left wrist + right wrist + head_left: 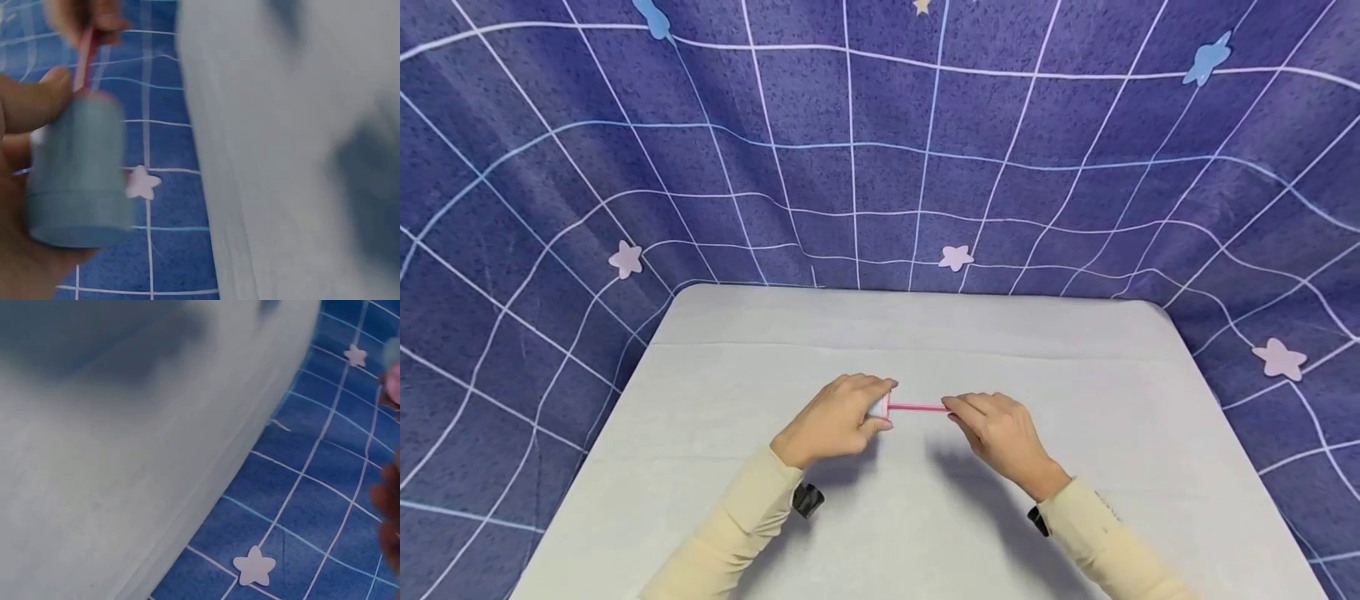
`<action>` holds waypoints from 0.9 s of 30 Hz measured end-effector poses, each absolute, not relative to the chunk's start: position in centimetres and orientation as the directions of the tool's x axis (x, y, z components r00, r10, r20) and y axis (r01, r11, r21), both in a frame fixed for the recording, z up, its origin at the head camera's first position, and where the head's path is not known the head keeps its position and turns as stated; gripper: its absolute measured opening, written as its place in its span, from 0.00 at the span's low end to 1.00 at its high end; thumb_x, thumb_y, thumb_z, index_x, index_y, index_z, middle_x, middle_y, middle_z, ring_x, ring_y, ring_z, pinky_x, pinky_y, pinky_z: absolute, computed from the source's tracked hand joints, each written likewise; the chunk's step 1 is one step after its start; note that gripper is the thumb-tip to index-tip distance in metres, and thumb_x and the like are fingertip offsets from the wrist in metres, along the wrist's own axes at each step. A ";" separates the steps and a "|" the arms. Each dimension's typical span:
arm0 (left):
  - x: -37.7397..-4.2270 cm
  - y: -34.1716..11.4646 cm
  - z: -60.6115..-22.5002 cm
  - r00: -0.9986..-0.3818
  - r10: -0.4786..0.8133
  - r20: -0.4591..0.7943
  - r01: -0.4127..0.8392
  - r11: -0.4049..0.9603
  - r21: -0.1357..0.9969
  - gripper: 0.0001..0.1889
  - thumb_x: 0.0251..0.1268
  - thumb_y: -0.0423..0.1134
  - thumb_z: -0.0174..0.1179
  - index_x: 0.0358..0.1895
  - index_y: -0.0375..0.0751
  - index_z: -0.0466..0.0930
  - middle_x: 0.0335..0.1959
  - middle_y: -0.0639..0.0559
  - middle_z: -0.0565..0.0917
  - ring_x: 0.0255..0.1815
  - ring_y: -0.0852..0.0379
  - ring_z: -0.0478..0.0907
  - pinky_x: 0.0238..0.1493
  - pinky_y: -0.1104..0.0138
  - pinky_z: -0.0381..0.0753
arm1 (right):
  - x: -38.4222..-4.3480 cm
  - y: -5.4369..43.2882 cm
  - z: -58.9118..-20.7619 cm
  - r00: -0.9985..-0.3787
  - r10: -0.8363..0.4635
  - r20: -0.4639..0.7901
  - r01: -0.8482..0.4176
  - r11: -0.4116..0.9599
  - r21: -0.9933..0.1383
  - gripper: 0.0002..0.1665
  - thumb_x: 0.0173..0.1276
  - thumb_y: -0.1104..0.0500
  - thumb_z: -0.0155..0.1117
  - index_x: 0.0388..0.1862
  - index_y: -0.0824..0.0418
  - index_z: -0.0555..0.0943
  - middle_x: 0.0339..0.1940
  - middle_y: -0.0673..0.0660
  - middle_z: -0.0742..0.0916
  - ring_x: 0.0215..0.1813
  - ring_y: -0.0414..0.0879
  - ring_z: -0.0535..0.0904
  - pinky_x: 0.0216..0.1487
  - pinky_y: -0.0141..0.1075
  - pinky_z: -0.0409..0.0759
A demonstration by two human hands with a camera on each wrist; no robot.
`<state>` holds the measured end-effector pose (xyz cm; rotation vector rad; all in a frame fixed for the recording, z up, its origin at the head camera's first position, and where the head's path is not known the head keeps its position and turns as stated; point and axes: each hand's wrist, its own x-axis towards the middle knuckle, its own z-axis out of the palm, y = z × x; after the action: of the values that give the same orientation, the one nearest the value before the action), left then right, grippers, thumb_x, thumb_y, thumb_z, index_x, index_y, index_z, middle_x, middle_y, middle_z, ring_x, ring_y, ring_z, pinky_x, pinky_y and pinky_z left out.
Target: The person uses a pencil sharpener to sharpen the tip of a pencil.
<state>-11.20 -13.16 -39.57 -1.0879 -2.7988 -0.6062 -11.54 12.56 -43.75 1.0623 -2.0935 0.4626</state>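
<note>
My left hand (835,421) grips a light blue, waisted cylinder (81,169) with a pink rim, held above the table. Out of the rimmed end comes a thin pink stick (917,407), which runs level to the right in the head view. My right hand (1002,435) pinches the stick's other end between thumb and fingers. Whatever part of the stick lies inside the cylinder is hidden. At the right edge of the right wrist view, only some blurred fingers (387,503) and the pink end of the cylinder show.
Below both hands is a table with a white cloth (925,533), on which their shadows fall. A dark blue curtain (887,150) with a line grid and stars hangs behind the table and along its sides. Each wrist carries a small black camera (808,500) near the cuff.
</note>
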 end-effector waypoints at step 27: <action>-8.7 -11.9 -42.8 -0.447 0.712 0.541 0.801 0.588 -0.112 0.30 0.50 0.50 0.68 0.53 0.32 0.78 0.47 0.45 0.84 0.45 0.53 0.80 0.48 0.65 0.77 | -11.3 14.4 -40.0 -0.773 -0.562 -0.296 0.070 0.388 -0.919 0.10 0.61 0.68 0.61 0.37 0.76 0.83 0.17 0.52 0.84 0.13 0.34 0.59 0.14 0.24 0.56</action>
<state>-8.65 -11.86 -42.76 -1.2000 -2.2741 -0.2155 -11.31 14.41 -39.96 0.6197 -3.0531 2.0810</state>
